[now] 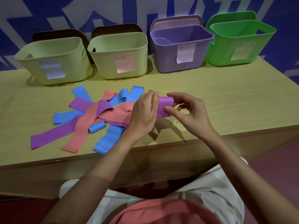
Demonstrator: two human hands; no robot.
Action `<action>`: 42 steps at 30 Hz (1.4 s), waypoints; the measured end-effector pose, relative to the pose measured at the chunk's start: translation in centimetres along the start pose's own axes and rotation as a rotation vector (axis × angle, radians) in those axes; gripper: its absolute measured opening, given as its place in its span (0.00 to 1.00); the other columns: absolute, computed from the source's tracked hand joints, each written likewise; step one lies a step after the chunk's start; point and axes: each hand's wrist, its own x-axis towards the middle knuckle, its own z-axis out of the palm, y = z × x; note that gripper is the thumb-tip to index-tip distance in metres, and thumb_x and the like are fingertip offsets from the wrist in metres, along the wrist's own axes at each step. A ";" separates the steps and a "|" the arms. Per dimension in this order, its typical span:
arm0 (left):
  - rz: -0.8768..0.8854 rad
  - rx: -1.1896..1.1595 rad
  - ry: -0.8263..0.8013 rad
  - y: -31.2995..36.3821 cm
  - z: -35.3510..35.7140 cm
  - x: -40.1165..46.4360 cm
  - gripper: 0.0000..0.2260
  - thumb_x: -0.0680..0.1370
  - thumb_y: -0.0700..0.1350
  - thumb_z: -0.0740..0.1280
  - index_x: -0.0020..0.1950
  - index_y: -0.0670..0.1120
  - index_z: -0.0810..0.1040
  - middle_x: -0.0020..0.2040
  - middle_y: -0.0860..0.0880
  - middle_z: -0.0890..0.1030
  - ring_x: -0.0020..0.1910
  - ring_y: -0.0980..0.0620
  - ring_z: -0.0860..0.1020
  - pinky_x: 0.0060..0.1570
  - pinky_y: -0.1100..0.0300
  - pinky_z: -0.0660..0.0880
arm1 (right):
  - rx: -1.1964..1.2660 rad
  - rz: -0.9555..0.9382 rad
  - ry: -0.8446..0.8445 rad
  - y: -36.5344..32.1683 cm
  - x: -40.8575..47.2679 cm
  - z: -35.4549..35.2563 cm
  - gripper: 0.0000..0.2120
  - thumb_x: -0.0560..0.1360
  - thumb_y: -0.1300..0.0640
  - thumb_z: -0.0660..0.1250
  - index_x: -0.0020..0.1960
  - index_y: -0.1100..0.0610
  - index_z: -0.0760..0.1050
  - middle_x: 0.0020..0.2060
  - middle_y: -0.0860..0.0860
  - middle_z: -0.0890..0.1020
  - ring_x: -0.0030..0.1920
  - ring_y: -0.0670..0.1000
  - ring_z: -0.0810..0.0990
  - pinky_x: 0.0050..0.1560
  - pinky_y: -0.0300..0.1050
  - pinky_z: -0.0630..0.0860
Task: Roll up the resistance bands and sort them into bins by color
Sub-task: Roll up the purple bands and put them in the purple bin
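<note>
Coral shirt (pixel 163 212) and pale trousers (pixel 215 188) are being seen closest to the lens, below both forearms. Purple roll (pixel 164 107) is being held between the two hands, just above the wooden table (pixel 226 101). Left hand (pixel 144 112) is being wrapped around the roll's left end, fingers curled over it. Right hand (pixel 187 110) is being used as a pinch: thumb and forefinger are closed on the roll's right end, other fingers loosely curled and holding nothing.

Left of the left hand, a loose pile of flat bands is being left on the table: blue bands (pixel 106 141), purple bands (pixel 53 136), salmon bands (pixel 80 131), all overlapping. A small rolled blue band (pixel 96 127) is being kept within that pile, below-left of the left hand.

Beyond the hands, four bins are being lined up at the table's far edge: two pale yellow bins (pixel 53 62) (pixel 119 57) beyond-left, purple bin (pixel 181 50) straight beyond, green bin (pixel 241 44) beyond-right. A paper label is being carried on each bin's front; text can't be read.
</note>
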 end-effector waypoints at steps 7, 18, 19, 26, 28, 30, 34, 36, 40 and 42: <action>-0.009 0.035 -0.031 0.1 -0.1 0.2 0.16 0.82 0.53 0.50 0.39 0.46 0.65 0.32 0.51 0.67 0.33 0.51 0.66 0.36 0.58 0.62 | 0.006 -0.014 0.059 0.3 -0.1 0.3 0.12 0.72 0.63 0.73 0.55 0.59 0.80 0.45 0.51 0.84 0.44 0.50 0.81 0.44 0.42 0.78; 0.060 0.187 0.035 0.0 0.1 0.0 0.15 0.83 0.50 0.51 0.38 0.47 0.64 0.32 0.51 0.65 0.33 0.49 0.65 0.34 0.54 0.63 | -0.012 0.091 0.085 -0.2 -0.2 0.3 0.07 0.75 0.59 0.71 0.52 0.58 0.82 0.41 0.49 0.84 0.41 0.43 0.80 0.45 0.41 0.77; 0.063 0.181 0.037 -0.1 0.1 0.0 0.15 0.83 0.50 0.51 0.38 0.47 0.63 0.31 0.51 0.65 0.32 0.49 0.65 0.33 0.54 0.63 | -0.016 0.093 0.075 -0.2 -0.2 0.3 0.07 0.75 0.59 0.71 0.52 0.58 0.82 0.41 0.48 0.84 0.41 0.42 0.80 0.45 0.41 0.76; 0.039 0.123 0.029 0.0 -0.1 0.0 0.17 0.82 0.49 0.50 0.34 0.47 0.61 0.27 0.54 0.62 0.27 0.54 0.62 0.32 0.60 0.54 | -0.042 -0.012 0.021 -0.1 -0.3 0.1 0.16 0.71 0.60 0.75 0.57 0.59 0.79 0.47 0.51 0.83 0.47 0.48 0.81 0.45 0.41 0.78; 0.024 0.127 0.019 -0.2 -0.2 0.0 0.19 0.82 0.50 0.50 0.33 0.47 0.62 0.26 0.54 0.61 0.27 0.54 0.62 0.31 0.58 0.55 | -0.045 -0.030 0.015 -0.1 -0.2 0.2 0.13 0.71 0.61 0.74 0.55 0.59 0.79 0.47 0.51 0.83 0.46 0.48 0.81 0.45 0.44 0.79; -0.001 0.131 -0.004 -0.2 -0.2 0.1 0.20 0.83 0.51 0.51 0.32 0.45 0.62 0.26 0.53 0.62 0.27 0.51 0.64 0.31 0.55 0.58 | -0.055 -0.025 0.022 0.0 0.0 0.2 0.12 0.72 0.60 0.74 0.55 0.58 0.80 0.47 0.51 0.83 0.46 0.47 0.81 0.45 0.43 0.79; -0.036 0.009 -0.112 -0.4 -0.8 0.3 0.15 0.81 0.51 0.57 0.41 0.44 0.75 0.34 0.52 0.75 0.35 0.53 0.73 0.36 0.57 0.67 | -0.100 -0.006 0.060 0.6 0.2 0.2 0.13 0.73 0.61 0.72 0.57 0.59 0.80 0.48 0.52 0.83 0.46 0.45 0.80 0.44 0.37 0.76; -0.018 -0.042 -0.179 -0.5 -1.4 0.3 0.11 0.79 0.51 0.62 0.51 0.46 0.80 0.45 0.53 0.81 0.43 0.55 0.77 0.43 0.61 0.73 | -0.130 -0.011 0.082 0.8 0.4 -0.1 0.13 0.73 0.61 0.72 0.58 0.58 0.80 0.48 0.52 0.82 0.47 0.44 0.79 0.43 0.32 0.73; 0.009 -0.001 -0.273 -0.7 -2.0 0.7 0.17 0.73 0.50 0.71 0.60 0.47 0.80 0.47 0.55 0.79 0.45 0.55 0.77 0.45 0.68 0.72 | -0.163 -0.019 0.079 1.0 0.7 -0.5 0.15 0.74 0.61 0.71 0.60 0.58 0.79 0.50 0.53 0.81 0.49 0.46 0.79 0.43 0.28 0.70; 0.030 0.022 -0.272 -0.7 -2.1 0.9 0.18 0.72 0.50 0.74 0.60 0.47 0.80 0.46 0.54 0.79 0.44 0.54 0.76 0.45 0.63 0.73 | -0.147 -0.009 0.073 0.9 0.8 -0.5 0.15 0.74 0.61 0.71 0.61 0.57 0.78 0.51 0.53 0.80 0.50 0.46 0.79 0.44 0.28 0.70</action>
